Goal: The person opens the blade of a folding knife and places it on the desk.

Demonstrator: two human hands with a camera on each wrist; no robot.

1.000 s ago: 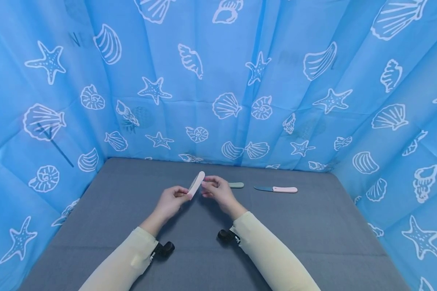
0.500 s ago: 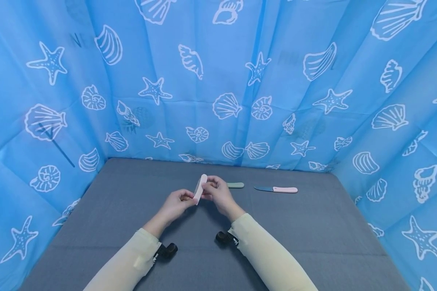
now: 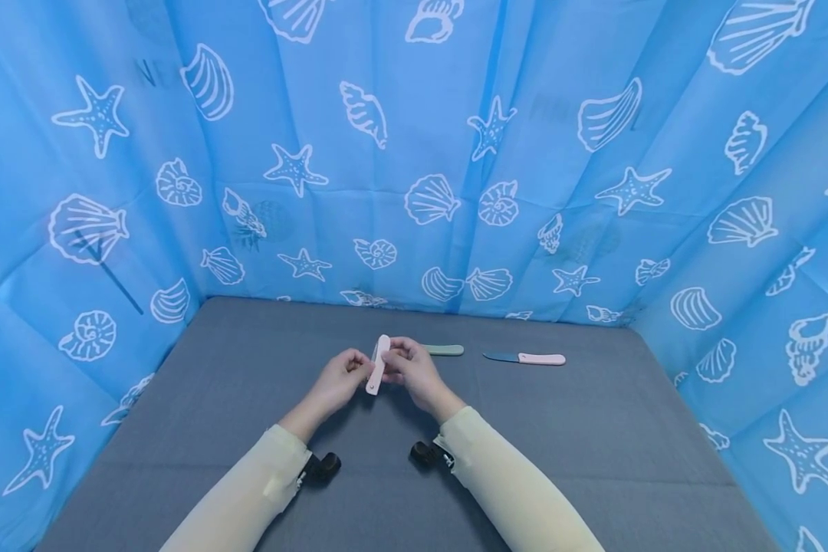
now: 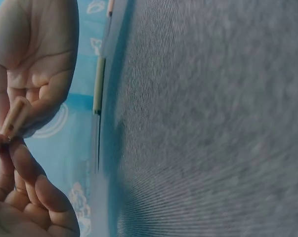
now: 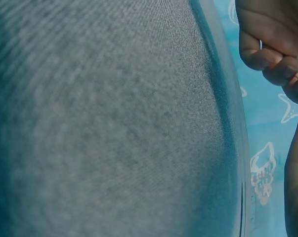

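In the head view a folding knife with a pale pink handle (image 3: 379,360) is held up over the table, nearly upright, its pivot at the lower end. My right hand (image 3: 414,372) grips the handle from the right, thumb on its face. From the other side, my left hand (image 3: 338,381) pinches at the knife's left edge with thumb and forefinger. The left wrist view shows the slotted handle end (image 4: 15,116) at those fingertips, between the left hand (image 4: 32,197) and the right hand (image 4: 37,54). Most of the blade is hidden.
A green-handled knife (image 3: 445,350) lies behind my right hand, partly covered by it. Farther right lies an opened pink-handled knife (image 3: 541,359) with a blue-grey blade. The grey cloth-covered table (image 3: 559,429) is bordered by a blue shell-print curtain (image 3: 400,153).
The knife has turned more upright, its pivot end now showing below the fingers. My left hand has shifted right, from the handle's lower end up to its left edge; the right hand has barely moved.
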